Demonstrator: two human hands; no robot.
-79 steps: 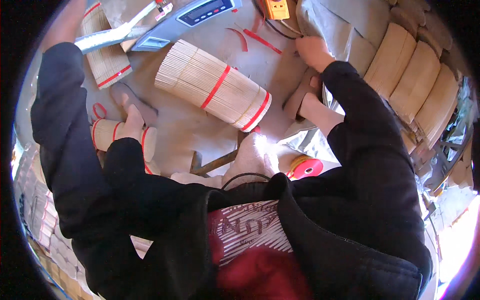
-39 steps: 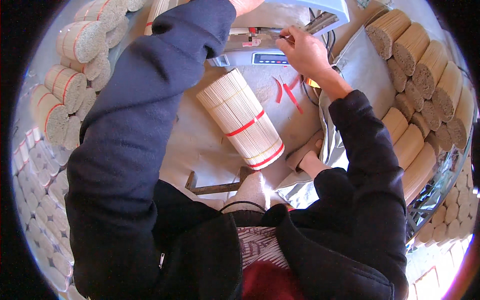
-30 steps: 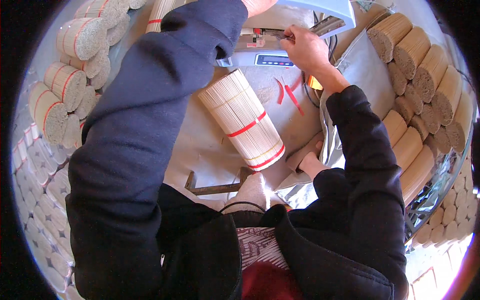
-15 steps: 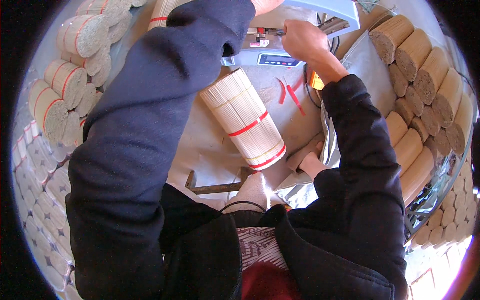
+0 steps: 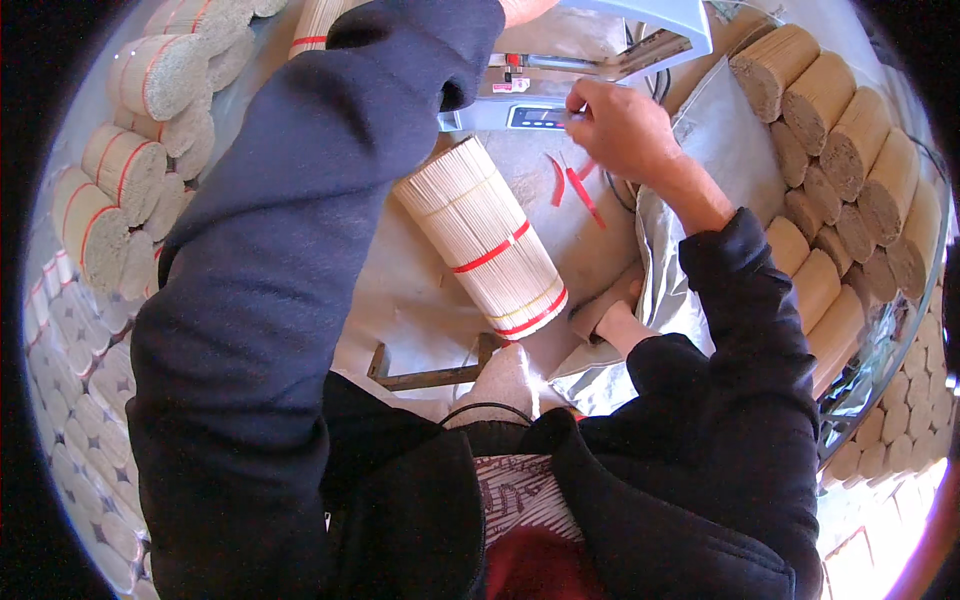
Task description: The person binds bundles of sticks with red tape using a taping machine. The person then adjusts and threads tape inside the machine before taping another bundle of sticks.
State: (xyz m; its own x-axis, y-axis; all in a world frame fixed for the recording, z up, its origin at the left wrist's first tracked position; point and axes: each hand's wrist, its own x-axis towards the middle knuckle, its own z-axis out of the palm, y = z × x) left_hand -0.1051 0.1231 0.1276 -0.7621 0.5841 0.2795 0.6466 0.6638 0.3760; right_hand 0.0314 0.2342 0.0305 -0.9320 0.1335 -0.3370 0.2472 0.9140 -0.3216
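A light blue machine [image 5: 470, 115] with a small button panel [image 5: 537, 117] stands at the top of the head view. My right hand [image 5: 628, 128] is closed in a pinch at the right end of that panel; whatever its fingertips hold is too small to make out. Only the back part of my left hand [image 5: 525, 9] shows at the upper edge, by the machine's frame, its fingers out of the picture. Below the machine a bundle of thin pale sticks [image 5: 485, 240] lies slanted, bound with red and yellowish bands. Red strips [image 5: 578, 190] lie on the floor beside it.
Red-banded stick bundles [image 5: 125, 165] are piled on the left, and another bundle [image 5: 315, 30] is partly behind my left sleeve. Brown stick bundles [image 5: 830, 110] are stacked on the right. A silvery sheet [image 5: 665, 260] and a low wooden stool piece [image 5: 430, 378] are near my legs.
My right hand has drawn back from the machine's opening, down and slightly right, to in front of the panel. The left arm has barely moved.
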